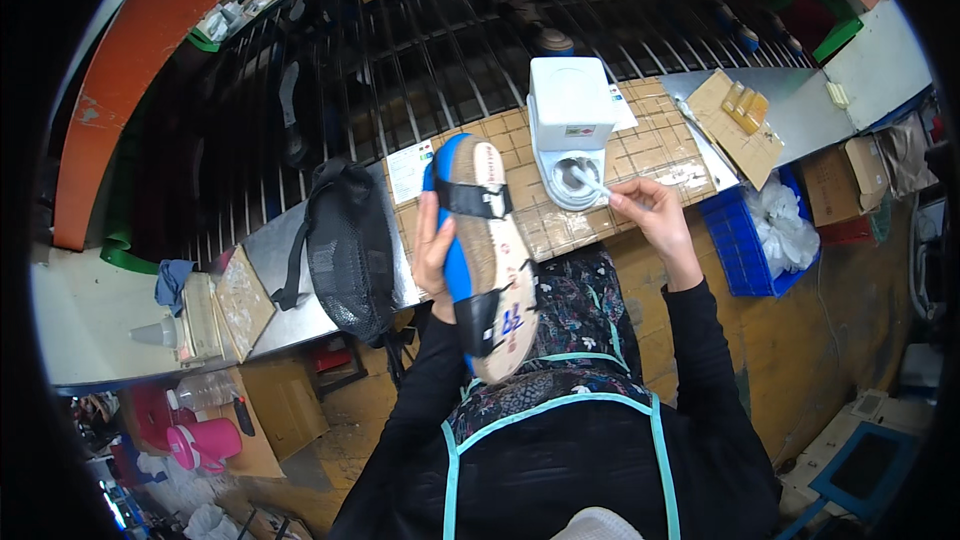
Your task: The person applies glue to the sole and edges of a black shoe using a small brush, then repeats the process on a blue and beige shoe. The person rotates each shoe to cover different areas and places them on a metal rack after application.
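Observation:
My left hand is wrapped round the side of an unfinished shoe on a blue last, held up over the table's near edge. The sole side faces me, pale tan, with black straps folded over it and blue handwritten marks near its heel end. In my right hand, thumb and fingers pinch the end of a whitish stick-like handle, probably a brush. Its other end is down in the round cup of a white dispenser, so its tip is hidden.
Brown cardboard covers the tabletop. A black mesh bag lies left of the shoe. Amber sticks rest on a board at right, above a blue basket of white plastic. Behind the table runs a rack of metal bars with shoes.

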Motion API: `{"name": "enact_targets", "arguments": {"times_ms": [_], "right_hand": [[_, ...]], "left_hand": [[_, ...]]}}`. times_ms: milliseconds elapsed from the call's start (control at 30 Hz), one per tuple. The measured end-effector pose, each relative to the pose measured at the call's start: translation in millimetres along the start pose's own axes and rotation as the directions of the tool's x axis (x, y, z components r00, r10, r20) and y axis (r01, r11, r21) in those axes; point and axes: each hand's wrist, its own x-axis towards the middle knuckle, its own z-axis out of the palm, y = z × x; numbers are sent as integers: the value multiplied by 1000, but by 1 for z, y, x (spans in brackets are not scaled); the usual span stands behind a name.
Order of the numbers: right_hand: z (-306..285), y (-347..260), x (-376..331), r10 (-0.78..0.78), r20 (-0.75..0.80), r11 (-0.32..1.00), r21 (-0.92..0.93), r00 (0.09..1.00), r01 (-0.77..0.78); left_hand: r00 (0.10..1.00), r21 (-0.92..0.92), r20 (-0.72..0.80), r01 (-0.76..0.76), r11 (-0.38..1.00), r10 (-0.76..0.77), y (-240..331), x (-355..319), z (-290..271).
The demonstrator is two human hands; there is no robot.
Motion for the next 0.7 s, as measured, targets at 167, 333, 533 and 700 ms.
{"name": "enact_targets", "arguments": {"times_ms": [167, 333, 533, 700], "right_hand": [[30, -66, -24, -630, -123, 704, -509, 767, 496], [60, -90, -59, -485, -55, 863, -195, 873, 467], [82, -74, -63, -393, -1, 919, -33, 920, 393], [92, -74, -53, -411, -26, 904, -140, 911, 404]], "left_hand": [[997, 79, 52, -55, 995, 51, -4, 11, 0], [994, 93, -15, -105, 990, 107, 4, 30, -7], [996, 151, 14, -90, 984, 89, 14, 27, -23], [991, 182, 36, -131, 975, 126, 14, 23, -30]]}}
